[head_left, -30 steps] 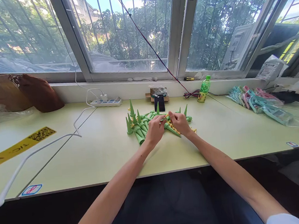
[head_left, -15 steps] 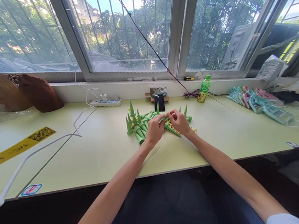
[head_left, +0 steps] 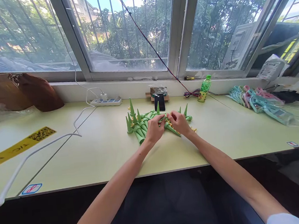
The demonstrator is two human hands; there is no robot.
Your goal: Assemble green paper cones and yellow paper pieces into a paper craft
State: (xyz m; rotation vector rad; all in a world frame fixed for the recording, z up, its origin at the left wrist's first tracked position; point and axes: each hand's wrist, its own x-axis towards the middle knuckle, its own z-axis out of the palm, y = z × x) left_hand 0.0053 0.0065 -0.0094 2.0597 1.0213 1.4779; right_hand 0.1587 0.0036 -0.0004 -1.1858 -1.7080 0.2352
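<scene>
My left hand [head_left: 155, 128] is closed on a green cone-shaped piece [head_left: 162, 118], partly hidden by the fingers. Close beside it, my right hand [head_left: 179, 122] pinches at the end of that piece; whatever sits between its fingertips is too small to make out. Green cones [head_left: 139, 134] lie in a pile left of and behind my hands, several of them bearing small yellow parts. A few spiky cones [head_left: 131, 107] stand upright. Another green cone [head_left: 173, 129] lies under my hands, with small yellow pieces [head_left: 194, 129] by my right wrist.
Behind the pile are a dark phone [head_left: 159, 102] and a small open box [head_left: 152, 94]. A green-capped bottle [head_left: 205, 89] stands right of them. Bagged pastel items [head_left: 265, 105] lie far right. A power strip [head_left: 107, 102] and white cable [head_left: 48, 142] run along the left.
Both hands stay in nearly the same place. The fingers shift slightly around the small piece, and the yellow bit between the fingertips shows less now.
</scene>
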